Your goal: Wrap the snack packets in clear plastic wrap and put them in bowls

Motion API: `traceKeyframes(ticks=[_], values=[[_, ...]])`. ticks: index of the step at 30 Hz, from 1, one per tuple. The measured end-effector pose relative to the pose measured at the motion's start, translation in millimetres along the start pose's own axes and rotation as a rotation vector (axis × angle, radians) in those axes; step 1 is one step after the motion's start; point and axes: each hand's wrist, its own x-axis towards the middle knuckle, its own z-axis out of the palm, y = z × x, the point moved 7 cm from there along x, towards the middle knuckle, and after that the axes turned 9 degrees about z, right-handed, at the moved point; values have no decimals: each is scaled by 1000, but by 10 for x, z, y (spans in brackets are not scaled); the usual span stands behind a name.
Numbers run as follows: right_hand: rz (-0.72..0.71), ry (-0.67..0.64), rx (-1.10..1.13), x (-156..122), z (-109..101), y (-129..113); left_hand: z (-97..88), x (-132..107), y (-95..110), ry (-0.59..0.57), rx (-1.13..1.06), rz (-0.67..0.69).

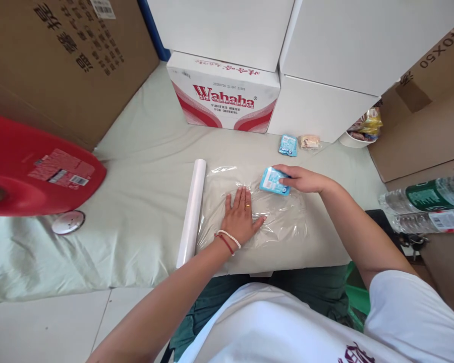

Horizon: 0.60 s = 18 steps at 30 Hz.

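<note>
My left hand [241,214] lies flat, fingers stretched out, on a sheet of clear plastic wrap [283,222] spread over the pale cloth. The wrap's white roll [192,212] lies just to the left of that hand. My right hand [301,178] pinches a small light-blue packet [273,181] and holds it at the far edge of the wrap.
A second blue packet [288,145] and a clear-wrapped snack [309,141] lie further back, before a Wahaha water carton [223,96] and white boxes [318,108]. A snack bowl [363,131], cardboard boxes, water bottles [426,199], a red container [30,171] and a round metal lid [68,222] surround the cloth.
</note>
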Motion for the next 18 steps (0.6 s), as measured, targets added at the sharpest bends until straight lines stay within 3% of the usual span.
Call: traceKeyframes(ticks=[5,8,15,18], values=[[-136,-280,-62,236,395,-196,4,-7,-28,31,-26,-14],[-173,-305,-114,333,565,-212,-4,-13,-36,54,-35,-15],[-62,40,-536,287,569,-253,-8,-12,-30,33,-26,-21],[-56,236,-499,195,550,-376,-18,-5,-27,52,-47,-17]])
